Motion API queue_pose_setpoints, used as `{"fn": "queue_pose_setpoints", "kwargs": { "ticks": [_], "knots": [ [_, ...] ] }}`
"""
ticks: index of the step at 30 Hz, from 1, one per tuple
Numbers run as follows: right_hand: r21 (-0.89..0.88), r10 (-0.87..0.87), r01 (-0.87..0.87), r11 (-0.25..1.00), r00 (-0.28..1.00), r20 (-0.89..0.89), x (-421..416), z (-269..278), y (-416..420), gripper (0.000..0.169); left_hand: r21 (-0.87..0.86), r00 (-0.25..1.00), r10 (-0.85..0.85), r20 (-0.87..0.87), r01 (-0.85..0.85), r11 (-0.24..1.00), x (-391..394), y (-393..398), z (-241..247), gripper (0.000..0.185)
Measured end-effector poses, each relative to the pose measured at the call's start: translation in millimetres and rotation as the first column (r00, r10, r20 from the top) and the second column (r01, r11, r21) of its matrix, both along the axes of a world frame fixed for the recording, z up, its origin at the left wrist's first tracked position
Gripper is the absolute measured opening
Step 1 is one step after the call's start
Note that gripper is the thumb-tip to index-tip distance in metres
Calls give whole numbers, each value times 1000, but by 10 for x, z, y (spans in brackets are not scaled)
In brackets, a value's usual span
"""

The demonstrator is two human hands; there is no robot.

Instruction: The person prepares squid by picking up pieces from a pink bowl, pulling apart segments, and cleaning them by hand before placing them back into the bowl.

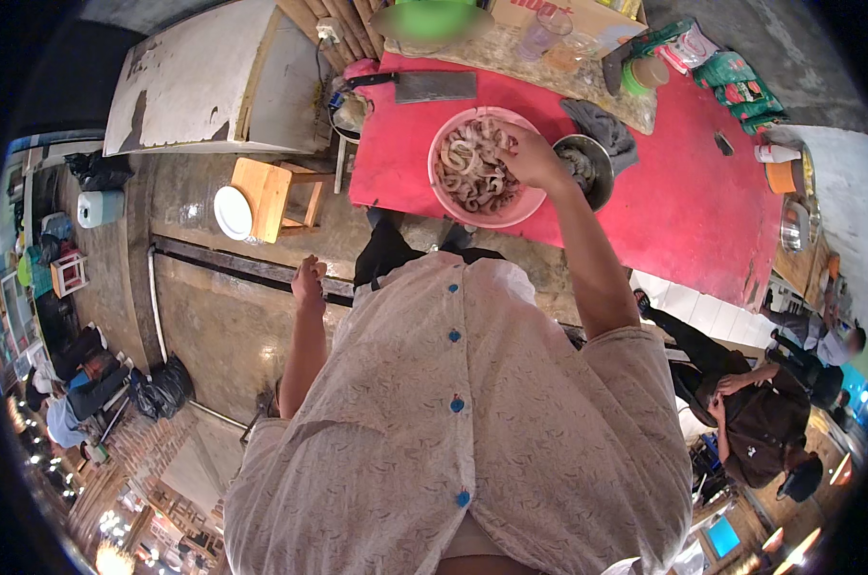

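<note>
A pink plastic basin (440, 192) filled with sliced squid rings (470, 162) stands at the near edge of the red-topped table (671, 215). My right hand (527, 154) is down in the basin at its right side, its fingers among the squid; whether they pinch a piece cannot be told. Against the basin's right side is a steel bowl (605, 188) with greyish food in it. Behind the bowl lies a crumpled grey cloth (606, 133). A cleaver (434, 86) lies beyond the basin to the left. My left hand (309, 282) hangs away from the table, its fingers curled, with nothing clearly seen in it.
A wooden stool (265, 201) with a white plate (233, 213) stands left of the table. A cardboard box (585, 29), a purple cup (545, 34) and a green-lidded jar (644, 75) are at the back. Green packets (739, 90) lie back right. A person (764, 417) stands at the right.
</note>
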State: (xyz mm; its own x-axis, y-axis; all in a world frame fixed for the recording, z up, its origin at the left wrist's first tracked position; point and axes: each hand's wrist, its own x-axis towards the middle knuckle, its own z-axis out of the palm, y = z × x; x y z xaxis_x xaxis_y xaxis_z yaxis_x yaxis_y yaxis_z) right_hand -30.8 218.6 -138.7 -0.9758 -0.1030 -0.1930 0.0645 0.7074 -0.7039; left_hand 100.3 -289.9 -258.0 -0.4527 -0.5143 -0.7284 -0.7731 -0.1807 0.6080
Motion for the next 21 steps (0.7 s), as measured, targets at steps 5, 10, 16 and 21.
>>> {"fn": "queue_pose_setpoints", "kwargs": {
  "ticks": [5, 10, 16, 21],
  "knots": [
    [242, 0, -24, 970, 995, 98, 322, -306, -12, 32, 12, 1000, 24, -8, -24, 1000, 90, -67, -41, 33],
    [395, -114, 82, 915, 992, 60, 618, -661, -225, 41, -15, 998, 59, 18, -59, 998, 198, -135, -232, 26],
    [206, -83, 72, 976, 995, 47, 573, -860, -87, 25, -33, 999, 20, 32, -19, 999, 262, -218, -347, 21],
    [35, -125, 123, 992, 991, 38, 570, -493, 186, 22, -14, 999, 46, 5, -45, 999, 254, -279, -334, 22]
  ]
}}
